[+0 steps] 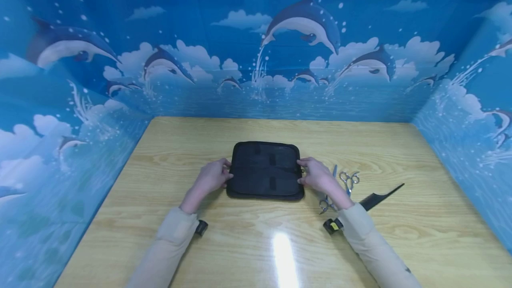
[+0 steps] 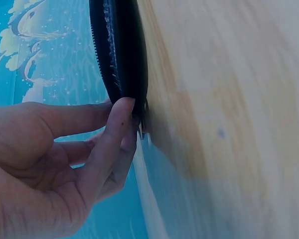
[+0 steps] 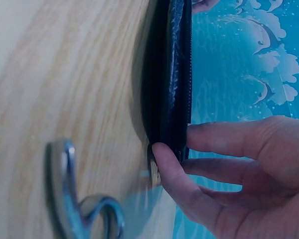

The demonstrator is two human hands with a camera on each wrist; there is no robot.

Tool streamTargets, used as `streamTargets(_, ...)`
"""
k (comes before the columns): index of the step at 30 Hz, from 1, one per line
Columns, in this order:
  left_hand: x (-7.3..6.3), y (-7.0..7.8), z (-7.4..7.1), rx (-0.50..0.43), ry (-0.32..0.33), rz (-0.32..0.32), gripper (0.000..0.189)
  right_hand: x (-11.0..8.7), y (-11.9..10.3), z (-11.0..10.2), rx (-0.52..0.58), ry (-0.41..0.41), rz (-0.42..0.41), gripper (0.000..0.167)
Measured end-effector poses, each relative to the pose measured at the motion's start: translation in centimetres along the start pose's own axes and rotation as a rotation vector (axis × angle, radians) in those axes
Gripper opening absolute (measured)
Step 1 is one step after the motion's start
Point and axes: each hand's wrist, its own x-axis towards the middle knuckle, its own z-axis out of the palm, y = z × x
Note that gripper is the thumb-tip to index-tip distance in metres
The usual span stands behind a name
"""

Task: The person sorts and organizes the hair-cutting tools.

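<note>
A black zippered case with small straps on its upper face lies before me, its long side across the table. My left hand pinches its left edge. In the left wrist view, thumb and fingers grip the edge of the case, where zipper teeth show. The right hand holds the opposite edge, and the right wrist view shows its fingers on both sides of the case. Beside the right wrist lie two pairs of scissors: one pair to its right, another partly hidden under the forearm.
A black comb with a pointed tail lies partly behind the right sleeve. Scissor handles show close to the right wrist camera. The wooden table meets a blue dolphin-print curtain at its back and sides.
</note>
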Motion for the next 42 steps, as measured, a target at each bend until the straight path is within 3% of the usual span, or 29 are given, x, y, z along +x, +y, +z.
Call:
streamTargets(22, -0.6, 0.8, 0.9, -0.009, -0.006, 0.007, 0.035, -1.1, 1.1, -0.2, 0.068, -0.002, -0.014, 0.071)
streamTargets(31, -0.8, 1.2, 0.9, -0.016, -0.012, 0.022, 0.034, -1.4, 1.4, -0.4, 0.023, 0.013, -0.028, 0.069)
streamTargets(42, -0.6, 1.3, 1.3, 0.012, -0.012, 0.038, 0.035, -1.9, 1.9, -0.3, 0.049, 0.02, -0.026, 0.07)
